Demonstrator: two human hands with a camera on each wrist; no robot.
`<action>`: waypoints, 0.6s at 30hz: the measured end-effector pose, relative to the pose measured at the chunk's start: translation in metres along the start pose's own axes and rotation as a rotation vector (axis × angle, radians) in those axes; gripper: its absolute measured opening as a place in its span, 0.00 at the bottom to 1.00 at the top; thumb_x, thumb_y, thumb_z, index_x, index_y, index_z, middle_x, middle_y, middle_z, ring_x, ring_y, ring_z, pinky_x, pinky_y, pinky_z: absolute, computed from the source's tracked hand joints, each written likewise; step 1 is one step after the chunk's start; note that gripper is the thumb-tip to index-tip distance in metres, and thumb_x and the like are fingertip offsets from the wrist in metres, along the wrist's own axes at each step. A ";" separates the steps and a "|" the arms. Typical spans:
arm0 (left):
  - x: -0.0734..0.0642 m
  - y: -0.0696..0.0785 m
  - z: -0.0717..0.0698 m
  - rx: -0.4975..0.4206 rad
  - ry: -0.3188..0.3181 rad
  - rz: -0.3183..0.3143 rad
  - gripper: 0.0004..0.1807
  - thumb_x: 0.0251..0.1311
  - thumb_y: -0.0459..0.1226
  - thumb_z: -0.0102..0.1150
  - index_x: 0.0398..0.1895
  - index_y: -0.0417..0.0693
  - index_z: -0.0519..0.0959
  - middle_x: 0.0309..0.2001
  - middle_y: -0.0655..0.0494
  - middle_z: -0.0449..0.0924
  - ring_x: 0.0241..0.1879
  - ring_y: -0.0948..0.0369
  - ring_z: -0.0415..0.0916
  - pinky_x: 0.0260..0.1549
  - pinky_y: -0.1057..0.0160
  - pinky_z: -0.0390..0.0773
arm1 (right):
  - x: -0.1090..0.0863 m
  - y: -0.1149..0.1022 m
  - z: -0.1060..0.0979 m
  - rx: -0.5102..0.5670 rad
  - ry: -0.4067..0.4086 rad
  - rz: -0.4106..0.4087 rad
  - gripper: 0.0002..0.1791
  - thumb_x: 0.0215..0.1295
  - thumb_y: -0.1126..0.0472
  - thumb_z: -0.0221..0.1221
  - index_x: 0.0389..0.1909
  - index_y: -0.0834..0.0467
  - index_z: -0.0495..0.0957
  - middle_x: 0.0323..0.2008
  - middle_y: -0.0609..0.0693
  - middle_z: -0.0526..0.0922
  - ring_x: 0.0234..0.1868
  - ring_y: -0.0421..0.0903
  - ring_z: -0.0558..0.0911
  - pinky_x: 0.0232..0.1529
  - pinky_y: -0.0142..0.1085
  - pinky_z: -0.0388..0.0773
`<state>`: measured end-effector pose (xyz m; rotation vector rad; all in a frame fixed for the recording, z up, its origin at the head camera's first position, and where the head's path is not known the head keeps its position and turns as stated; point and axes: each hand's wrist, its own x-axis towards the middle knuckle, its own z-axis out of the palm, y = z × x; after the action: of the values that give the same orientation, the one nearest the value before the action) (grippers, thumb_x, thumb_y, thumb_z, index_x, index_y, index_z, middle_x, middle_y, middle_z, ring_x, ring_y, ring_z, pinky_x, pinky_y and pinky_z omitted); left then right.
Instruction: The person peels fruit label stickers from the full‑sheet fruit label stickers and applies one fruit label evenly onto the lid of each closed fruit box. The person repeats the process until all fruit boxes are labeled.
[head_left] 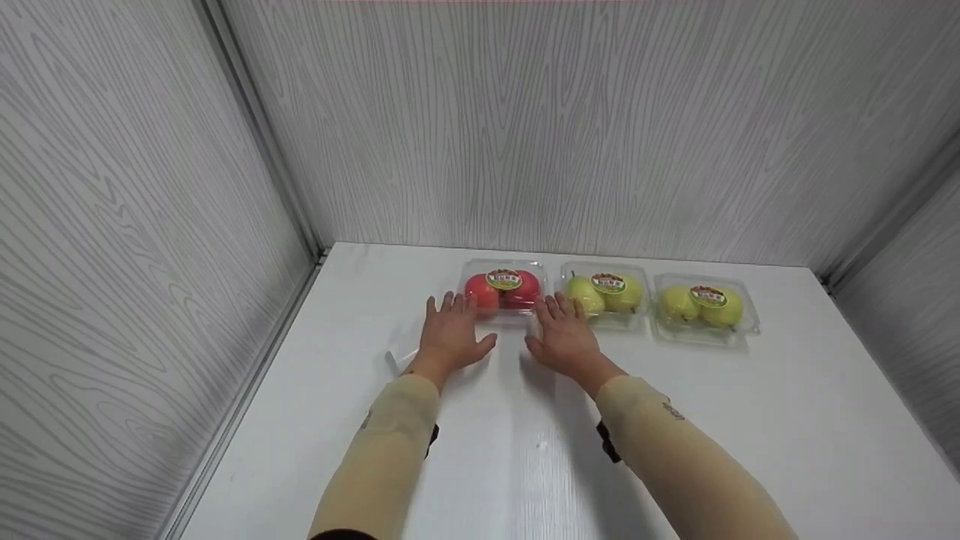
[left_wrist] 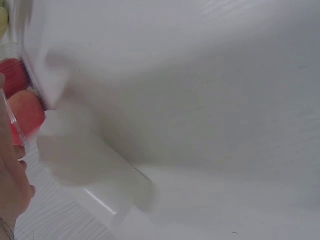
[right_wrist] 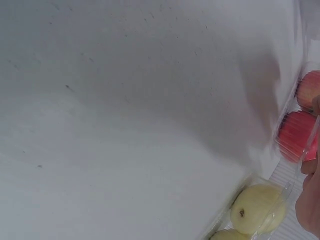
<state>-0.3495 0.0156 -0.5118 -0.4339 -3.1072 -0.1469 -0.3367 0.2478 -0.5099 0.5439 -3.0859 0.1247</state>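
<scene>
A clear plastic box of red apples (head_left: 504, 300) with an oval label stands at the back of the white table. My left hand (head_left: 448, 336), palm down with straight fingers, has its fingertips at the box's front left corner. At the front right corner are the extended fingers of my right hand (head_left: 564, 339), which also overlap the left edge of a clear box of yellow-green pears (head_left: 622, 296). Both wrist views show fingers only at the frame edge, beside the apples (left_wrist: 26, 112) and the red fruit (right_wrist: 296, 134). A second pear box (head_left: 705, 306) sits farther right.
Partly hidden behind my left wrist lies a white object (head_left: 396, 358); in the left wrist view a smooth white form (left_wrist: 95, 170) shows, blurred. Grey wood-grain panels (head_left: 525, 127) rise at the table's back and sides.
</scene>
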 end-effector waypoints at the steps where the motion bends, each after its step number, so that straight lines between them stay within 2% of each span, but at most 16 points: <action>1: 0.000 0.002 -0.002 -0.008 -0.001 -0.004 0.52 0.70 0.67 0.52 0.84 0.42 0.57 0.79 0.38 0.62 0.81 0.43 0.53 0.78 0.35 0.46 | -0.001 0.002 0.000 0.009 0.003 0.006 0.44 0.79 0.42 0.53 0.83 0.64 0.54 0.80 0.65 0.60 0.83 0.63 0.52 0.81 0.60 0.43; 6: -0.002 0.010 -0.007 -0.046 0.040 0.004 0.53 0.70 0.69 0.49 0.85 0.44 0.55 0.82 0.42 0.59 0.83 0.44 0.50 0.78 0.35 0.44 | -0.011 0.012 0.000 0.078 0.055 0.025 0.46 0.78 0.40 0.54 0.85 0.61 0.52 0.82 0.64 0.58 0.84 0.63 0.51 0.81 0.59 0.42; 11: -0.010 0.015 -0.011 -0.087 0.079 0.032 0.50 0.69 0.70 0.48 0.86 0.54 0.55 0.83 0.45 0.56 0.83 0.43 0.48 0.78 0.33 0.43 | -0.027 0.024 -0.006 0.130 0.106 0.032 0.45 0.78 0.40 0.54 0.84 0.62 0.54 0.82 0.64 0.56 0.83 0.64 0.51 0.81 0.61 0.43; 14: -0.014 0.018 -0.014 -0.073 0.099 0.025 0.51 0.69 0.71 0.47 0.86 0.56 0.54 0.84 0.46 0.55 0.84 0.43 0.46 0.78 0.33 0.41 | -0.035 0.033 -0.014 0.133 0.113 0.047 0.46 0.78 0.37 0.53 0.84 0.61 0.54 0.82 0.65 0.55 0.83 0.64 0.51 0.80 0.63 0.42; 18: -0.017 0.021 -0.018 -0.017 0.114 0.016 0.54 0.68 0.73 0.43 0.87 0.54 0.51 0.85 0.45 0.50 0.84 0.44 0.41 0.78 0.32 0.39 | -0.043 0.046 -0.025 0.121 0.121 0.078 0.48 0.77 0.34 0.53 0.85 0.59 0.54 0.82 0.66 0.53 0.83 0.65 0.50 0.79 0.67 0.42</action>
<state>-0.3272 0.0292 -0.4920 -0.4347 -2.9918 -0.1911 -0.3117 0.3074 -0.4891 0.4027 -2.9958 0.3339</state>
